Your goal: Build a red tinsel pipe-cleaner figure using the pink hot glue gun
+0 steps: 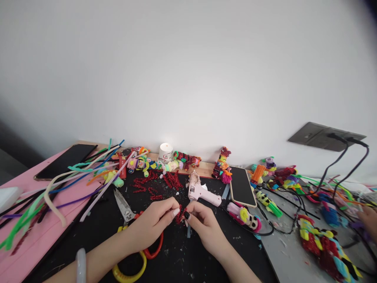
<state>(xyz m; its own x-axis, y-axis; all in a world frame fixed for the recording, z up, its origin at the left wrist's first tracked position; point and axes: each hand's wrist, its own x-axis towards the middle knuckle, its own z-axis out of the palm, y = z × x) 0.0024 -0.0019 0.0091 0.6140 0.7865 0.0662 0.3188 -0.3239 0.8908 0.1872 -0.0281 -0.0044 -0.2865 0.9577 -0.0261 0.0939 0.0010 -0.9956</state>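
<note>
My left hand [153, 226] and my right hand [206, 226] meet over a black mat [188, 259]. Together they pinch a small red glittery pipe-cleaner piece [180, 214] between the fingertips. A clear glue stick [188, 232] lies under my right hand. Just beyond the hands a pink glue gun [200, 190] rests on the mat. Several red glitter pieces [159, 184] lie scattered behind it. Scissors [125, 208] with red and yellow handles lie by my left wrist, partly under it.
Loose coloured pipe cleaners [73, 181] spread over a pink board [38, 228] at left, by a dark phone [66, 160]. Another phone [242, 186], pipe-cleaner figures [222, 166], a white candle [165, 152] and black cables [338, 161] sit behind and right. Another person's hand [369, 220] shows at the right edge.
</note>
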